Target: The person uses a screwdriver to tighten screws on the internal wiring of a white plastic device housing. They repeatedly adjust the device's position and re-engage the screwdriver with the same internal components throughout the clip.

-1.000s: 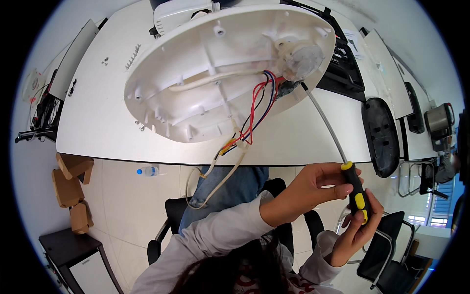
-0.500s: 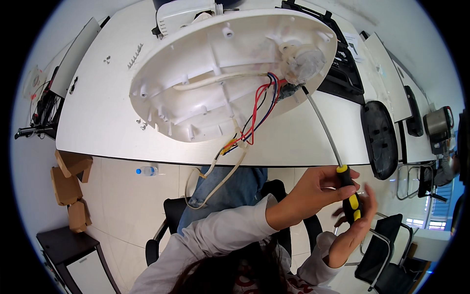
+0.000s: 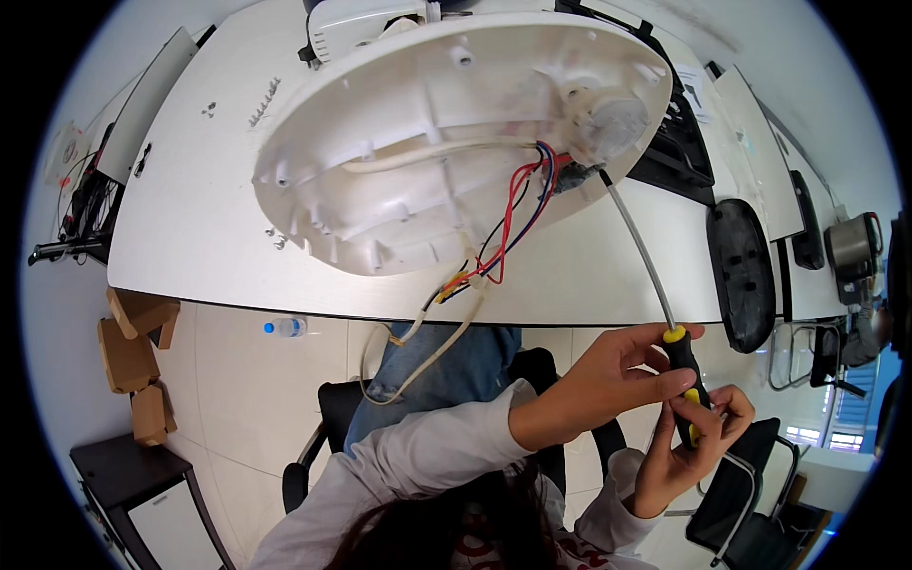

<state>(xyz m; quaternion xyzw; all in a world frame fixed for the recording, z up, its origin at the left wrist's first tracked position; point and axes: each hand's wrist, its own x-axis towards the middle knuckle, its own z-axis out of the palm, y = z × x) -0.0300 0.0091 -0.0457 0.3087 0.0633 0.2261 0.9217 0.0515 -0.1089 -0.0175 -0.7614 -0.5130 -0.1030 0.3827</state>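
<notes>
A long screwdriver with a black and yellow handle is held by both hands. My left hand closes around the front of the handle near the collar, thumb along it. My right hand grips the handle's rear end with its fingers. The shaft runs up to the right end of a white oval plastic shell, its tip beside a dark grey lump under a round translucent part. Red, blue and black wires leave that spot and join a white cable hanging over the table edge.
Several screws lie at the left of the white table. A black tool case sits behind the shell's right end, and a black oval cover at the right edge. A white appliance stands at the back.
The shell has shifted slightly right, and the screwdriver with it. My right hand, blurred with fingers spread before, has now closed on the handle's end.
</notes>
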